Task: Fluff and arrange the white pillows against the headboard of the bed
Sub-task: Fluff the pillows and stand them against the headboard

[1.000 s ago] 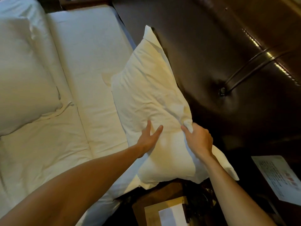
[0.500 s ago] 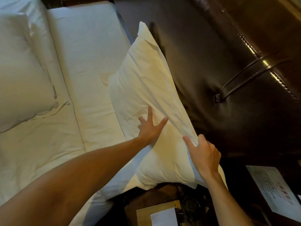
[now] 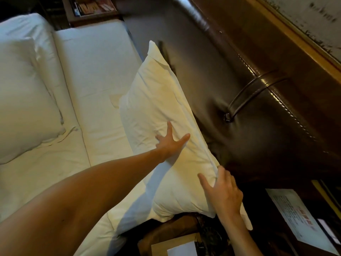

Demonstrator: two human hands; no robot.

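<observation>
Propping: second pillow (image 3: 25,100): lies flat at the far left of the bed (image 3: 96,74), well apart from the headboard (image 3: 230,74), same place as a second ago – not yet arranged.
left hand (image 3: 170,143): fingers straight and spread, palm flat on the face of the near pillow (image 3: 156,108); it has slid further up the face than a second ago – pressing, not gripping.
near pillow: stands on its long edge, tilted back, top edge touching the headboard; steeper and closer to the padding than a second ago, when it leaned more over the mattress.
right hand (image 3: 224,195): has dropped lower along the near corner; fingers fairly straight with the tips on the seam fold, thumb out to the side – whether it pinches the cloth, cannot tell.
meaning: judged as seating this pillow; fluffing it looks nearly done, the left pillow remains.
nightstand (image 3: 276,228): paper sheet (image 3: 295,218) on it, right of the bed.
</observation>
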